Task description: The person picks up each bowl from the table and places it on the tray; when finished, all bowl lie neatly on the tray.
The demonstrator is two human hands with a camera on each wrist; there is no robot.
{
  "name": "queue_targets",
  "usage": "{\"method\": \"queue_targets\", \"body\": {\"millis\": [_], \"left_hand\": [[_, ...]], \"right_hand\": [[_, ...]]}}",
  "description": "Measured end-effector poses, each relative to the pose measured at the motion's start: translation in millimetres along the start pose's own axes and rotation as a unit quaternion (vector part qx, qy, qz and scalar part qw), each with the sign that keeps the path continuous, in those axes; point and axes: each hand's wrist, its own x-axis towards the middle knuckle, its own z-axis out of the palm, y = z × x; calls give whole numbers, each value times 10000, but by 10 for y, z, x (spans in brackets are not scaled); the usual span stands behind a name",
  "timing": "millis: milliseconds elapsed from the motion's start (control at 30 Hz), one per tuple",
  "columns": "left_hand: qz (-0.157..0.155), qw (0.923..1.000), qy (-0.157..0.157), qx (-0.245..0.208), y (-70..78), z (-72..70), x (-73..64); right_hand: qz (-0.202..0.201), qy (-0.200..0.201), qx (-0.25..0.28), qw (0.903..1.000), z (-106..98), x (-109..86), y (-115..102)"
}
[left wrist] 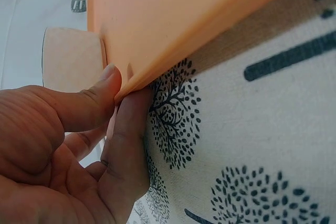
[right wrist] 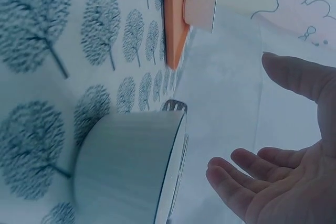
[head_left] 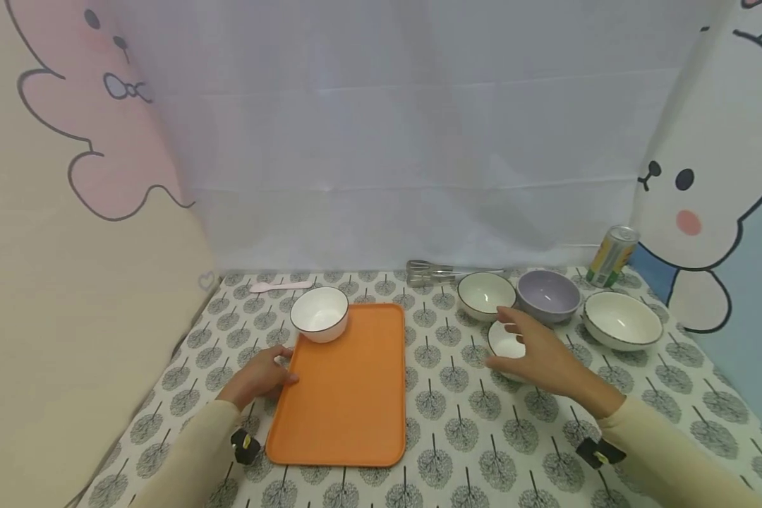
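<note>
Head: your left hand [head_left: 263, 372] is on the left long side of the orange tray [head_left: 349, 402]. Tray lies flat on the tree-print cloth [head_left: 451, 395], right of that grip, long axis near-to-far. A white bowl [head_left: 319, 315] sits over its far-left corner, just past your left fingers. Your right hand [head_left: 542, 355] is over the near bowl [head_left: 504, 341] and hides part of it. Thumb on the near side, fingers on the far side, rim between them. Bowl is round, no long axis to match; the relation that counts is rim centred in that gap. Right hand is clearly nearer; left is well apart, tray in between. Purple bowl [head_left: 549, 293] and pale bowl [head_left: 485, 295] stand just beyond, so I'd call far-side finger room tight.

Left wrist: you've got the tray edge pinched, thumb on the upper face, a finger underneath.

Right wrist: you're holding nothing, thumb and fingers spread. Bowl at lower left, which I read as the near bowl, has its rim toward your fingertips. Gap between, no contact: bowl is below the hand. Can't tell how deep that gap is.
</note>
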Motion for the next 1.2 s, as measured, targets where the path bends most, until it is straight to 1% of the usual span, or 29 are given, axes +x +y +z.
{"method": "queue_targets", "body": {"millis": [67, 133, 267, 467, 600, 700, 933, 1133, 1200], "left_hand": [[35, 9999, -42, -143, -15, -5, -16], [97, 9997, -102, -213, -15, -14, -27], [113, 9998, -89, -97, -2, -42, -31], [-40, 10000, -43, 72, 5, -78, -33], [-139, 9999, -64, 78, -15, -49, 2], [-142, 9998, -72, 111, -20, -18, 27], [-60, 10000, -71, -30, 16, -22, -13], [-136, 9999, -13, 64, 38, -14, -20], [-118, 9999, -23, 55, 32, -2, -21]], "right_hand": [[63, 45, 70, 9999, -36, -78, 37], [114, 124, 8, 9999, -82, -146, 73], [249, 243, -85, 9994, -182, -256, 138], [451, 274, -131, 9985, -275, -366, 263], [668, 270, -137, 9973, -315, -448, 345], [782, 278, -108, 9965, -328, -497, 388], [922, 212, -109, 9955, -290, -474, 474], [859, 158, -79, 9961, -216, -406, 566], [848, 107, -74, 9963, -190, -385, 604]]}}
